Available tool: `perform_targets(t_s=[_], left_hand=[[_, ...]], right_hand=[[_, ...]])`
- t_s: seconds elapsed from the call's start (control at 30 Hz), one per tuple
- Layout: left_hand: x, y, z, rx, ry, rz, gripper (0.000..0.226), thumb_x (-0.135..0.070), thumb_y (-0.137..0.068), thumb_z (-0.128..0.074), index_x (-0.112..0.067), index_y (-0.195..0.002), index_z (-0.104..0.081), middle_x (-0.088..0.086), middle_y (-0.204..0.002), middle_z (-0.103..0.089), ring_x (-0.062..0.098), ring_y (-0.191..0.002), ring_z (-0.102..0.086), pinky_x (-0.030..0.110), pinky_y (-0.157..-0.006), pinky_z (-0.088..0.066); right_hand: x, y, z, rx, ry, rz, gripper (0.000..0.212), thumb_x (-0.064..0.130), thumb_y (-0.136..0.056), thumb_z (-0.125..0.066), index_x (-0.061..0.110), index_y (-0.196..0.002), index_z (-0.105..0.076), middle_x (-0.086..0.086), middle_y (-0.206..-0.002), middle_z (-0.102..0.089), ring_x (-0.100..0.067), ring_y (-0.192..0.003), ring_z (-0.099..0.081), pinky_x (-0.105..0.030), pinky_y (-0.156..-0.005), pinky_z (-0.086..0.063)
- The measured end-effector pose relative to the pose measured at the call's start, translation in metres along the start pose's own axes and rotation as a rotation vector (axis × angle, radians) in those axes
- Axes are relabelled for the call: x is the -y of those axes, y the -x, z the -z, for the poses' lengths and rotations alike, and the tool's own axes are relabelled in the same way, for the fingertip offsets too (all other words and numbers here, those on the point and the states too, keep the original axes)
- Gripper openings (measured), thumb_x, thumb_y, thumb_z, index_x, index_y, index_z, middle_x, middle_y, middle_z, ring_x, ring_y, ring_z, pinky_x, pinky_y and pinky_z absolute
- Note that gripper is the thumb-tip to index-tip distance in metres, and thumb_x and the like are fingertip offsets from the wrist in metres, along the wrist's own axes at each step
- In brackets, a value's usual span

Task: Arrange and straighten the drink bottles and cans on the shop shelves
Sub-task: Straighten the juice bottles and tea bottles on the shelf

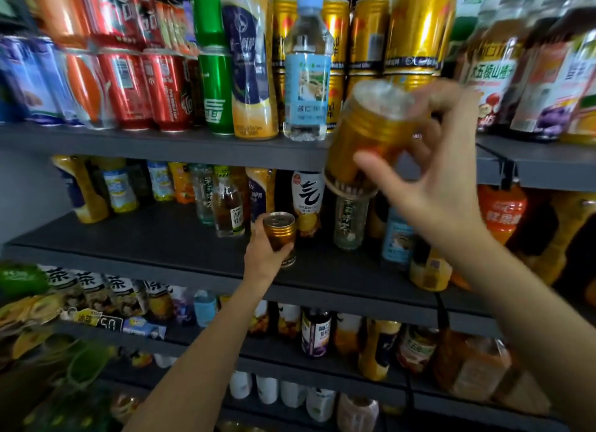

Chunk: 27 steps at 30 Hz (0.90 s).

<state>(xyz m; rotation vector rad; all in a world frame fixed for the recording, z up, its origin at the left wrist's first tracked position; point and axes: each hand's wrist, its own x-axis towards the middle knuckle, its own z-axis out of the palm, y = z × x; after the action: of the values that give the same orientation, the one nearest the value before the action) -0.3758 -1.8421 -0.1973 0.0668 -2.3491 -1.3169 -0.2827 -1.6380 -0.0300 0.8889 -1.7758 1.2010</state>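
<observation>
My right hand grips a gold can, tilted and blurred, in front of the top shelf near the stacked gold cans. Lower down, my left hand holds a second small gold can upright on the middle shelf, its fingers curled round the body. Just behind that can stand mixed bottles, among them a white-labelled bottle and a clear tea bottle.
Red cans, a green can, a yellow bottle and a water bottle line the top shelf. Juice bottles stand at the right. The middle shelf's front left is bare. Lower shelves hold several more bottles.
</observation>
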Motion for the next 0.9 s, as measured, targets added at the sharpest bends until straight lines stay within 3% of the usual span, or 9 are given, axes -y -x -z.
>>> perform_targets(t_s=[0.07, 0.2, 0.27, 0.37, 0.43, 0.53, 0.6, 0.77, 0.9], left_hand=[[0.0, 0.002, 0.004, 0.013, -0.022, 0.011, 0.075, -0.02, -0.079, -0.073, -0.017, -0.139, -0.029, 0.008, -0.132, -0.05, 0.026, -0.122, -0.048, 0.032, -0.097, -0.036], [-0.004, 0.005, 0.011, 0.06, -0.082, 0.018, 0.073, -0.024, -0.078, -0.074, -0.012, -0.137, -0.034, 0.008, -0.133, -0.048, 0.025, -0.124, -0.045, 0.029, -0.098, -0.034], [-0.005, 0.007, 0.014, 0.082, -0.108, 0.01, 0.071, -0.025, -0.078, -0.074, -0.01, -0.136, -0.036, 0.008, -0.134, -0.046, 0.024, -0.125, -0.044, 0.028, -0.099, -0.033], [-0.004, 0.011, 0.016, 0.08, -0.092, -0.001, 0.072, -0.026, -0.075, -0.077, -0.01, -0.134, -0.039, 0.008, -0.131, -0.048, 0.024, -0.123, -0.045, 0.027, -0.098, -0.033], [0.0, 0.016, 0.017, 0.05, -0.081, -0.018, 0.076, -0.027, -0.071, -0.079, -0.011, -0.134, -0.038, 0.009, -0.129, -0.048, 0.023, -0.122, -0.045, 0.026, -0.098, -0.032], [-0.001, 0.027, 0.023, -0.004, -0.038, -0.023, 0.076, -0.024, -0.069, -0.081, -0.01, -0.13, -0.039, 0.009, -0.126, -0.045, 0.023, -0.118, -0.047, 0.024, -0.095, -0.034], [-0.006, 0.032, 0.032, -0.028, 0.014, -0.049, 0.074, -0.024, -0.068, -0.082, -0.012, -0.128, -0.04, 0.006, -0.124, -0.046, 0.02, -0.116, -0.048, 0.024, -0.094, -0.036], [-0.053, 0.04, 0.08, -0.039, 0.114, -0.266, 0.066, -0.031, -0.069, -0.081, -0.028, -0.12, -0.039, -0.005, -0.12, -0.05, 0.006, -0.109, -0.051, 0.022, -0.089, -0.043], [-0.102, 0.039, 0.113, -0.1, 0.186, -0.394, 0.063, -0.051, -0.061, -0.072, -0.04, -0.114, -0.039, -0.008, -0.119, -0.051, 0.0, -0.109, -0.052, 0.012, -0.087, -0.044]], right_hand=[[0.006, -0.034, 0.006, -0.036, 0.006, -0.011, 0.046, 0.038, -0.075, -0.07, 0.027, -0.101, -0.034, -0.021, -0.117, -0.04, -0.031, -0.11, -0.05, -0.041, -0.087, -0.05], [-0.007, -0.081, 0.0, -0.032, 0.341, -0.056, 0.047, 0.032, -0.075, -0.072, 0.013, -0.103, -0.04, -0.003, -0.108, -0.037, -0.011, -0.099, -0.037, 0.001, -0.079, -0.027], [-0.017, -0.087, -0.006, 0.018, 0.402, -0.145, 0.048, 0.026, -0.076, -0.075, 0.008, -0.108, -0.044, -0.006, -0.112, -0.039, -0.009, -0.098, -0.036, 0.006, -0.073, -0.024], [-0.033, -0.088, -0.018, 0.091, 0.565, -0.094, 0.051, 0.027, -0.079, -0.072, 0.003, -0.116, -0.045, -0.014, -0.123, -0.042, -0.015, -0.104, -0.04, -0.007, -0.085, -0.028], [-0.039, -0.089, -0.025, 0.126, 0.786, 0.008, 0.049, 0.029, -0.084, -0.066, 0.001, -0.12, -0.046, -0.017, -0.127, -0.043, -0.028, -0.116, -0.041, -0.029, -0.099, -0.031], [-0.042, -0.095, -0.032, 0.165, 1.047, 0.044, 0.048, 0.03, -0.087, -0.061, 0.0, -0.123, -0.046, -0.021, -0.132, -0.041, -0.036, -0.122, -0.035, -0.04, -0.1, -0.03], [-0.042, -0.1, -0.036, 0.134, 1.015, 0.022, 0.047, 0.027, -0.087, -0.061, 0.002, -0.124, -0.046, -0.02, -0.134, -0.039, -0.035, -0.122, -0.035, -0.04, -0.099, -0.032], [-0.037, -0.123, -0.052, 0.147, 0.514, -0.176, 0.065, 0.046, -0.083, -0.063, 0.007, -0.129, -0.041, -0.01, -0.127, -0.051, -0.027, -0.123, -0.041, -0.04, -0.104, -0.034], [-0.042, -0.135, -0.07, 0.209, 0.645, -0.307, 0.075, 0.063, -0.077, -0.058, 0.007, -0.123, -0.04, -0.011, -0.122, -0.056, -0.033, -0.121, -0.045, -0.048, -0.108, -0.021]])
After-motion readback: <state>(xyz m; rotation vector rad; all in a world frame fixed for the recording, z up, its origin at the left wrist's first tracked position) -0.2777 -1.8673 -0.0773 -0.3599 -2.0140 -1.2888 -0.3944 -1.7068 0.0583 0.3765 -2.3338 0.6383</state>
